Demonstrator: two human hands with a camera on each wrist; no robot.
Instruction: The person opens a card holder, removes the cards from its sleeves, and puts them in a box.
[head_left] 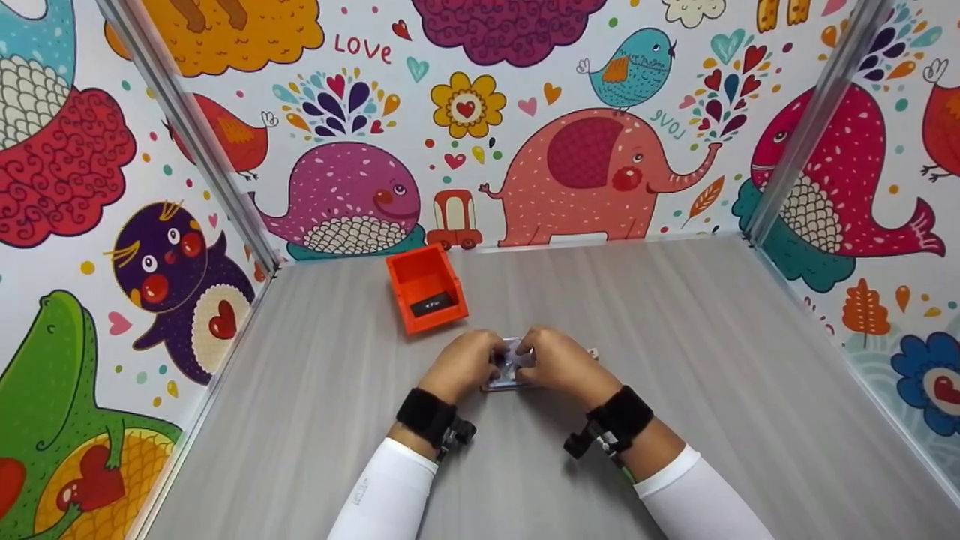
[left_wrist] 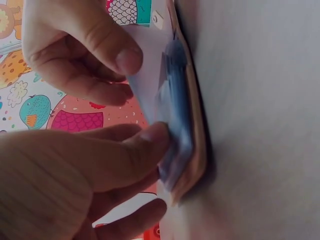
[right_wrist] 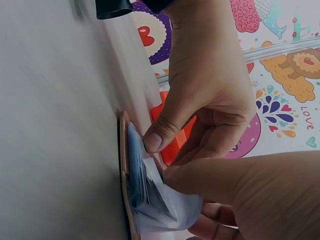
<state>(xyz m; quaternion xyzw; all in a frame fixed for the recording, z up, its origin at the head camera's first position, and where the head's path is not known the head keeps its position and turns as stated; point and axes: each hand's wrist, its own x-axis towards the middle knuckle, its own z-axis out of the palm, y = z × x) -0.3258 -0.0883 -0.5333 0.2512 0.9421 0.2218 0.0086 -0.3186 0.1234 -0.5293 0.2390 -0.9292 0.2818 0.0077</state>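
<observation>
A small card holder with a tan cover and a stack of clear plastic sleeves lies spread on the table between both hands. My left hand grips its left side, thumb on the sleeves. From the other side, my right hand pinches a raised clear sleeve between thumb and fingers. Inside the sleeves, a card with white and dark parts shows in the right wrist view. The holder's strap with a metal snap sticks out past the right hand.
An orange bin with a black item inside stands behind the left hand. Printed panels wall the grey table at the back and both sides.
</observation>
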